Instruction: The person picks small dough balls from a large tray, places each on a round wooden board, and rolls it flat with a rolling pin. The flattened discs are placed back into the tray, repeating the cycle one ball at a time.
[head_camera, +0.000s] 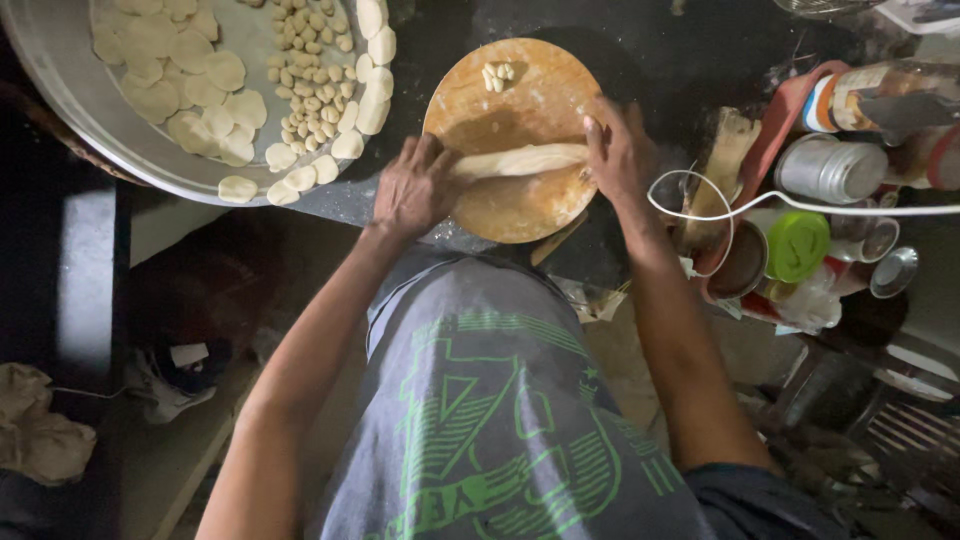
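Observation:
A round wooden board (470, 110) lies on a dark counter in front of me. Across it stretches a long pale roll of dough (520, 160). My left hand (415, 188) presses down on the roll's left end, fingers spread over it. My right hand (618, 150) presses on its right end at the board's edge. A few small cut dough pieces (497, 76) sit near the board's far rim.
A large metal tray (60, 90) at the upper left holds several flattened dough discs (185, 90) and small dough pieces (310, 70). At the right stand a metal tin (830, 170), a green lid (798, 245), bottles and a white cable (800, 205).

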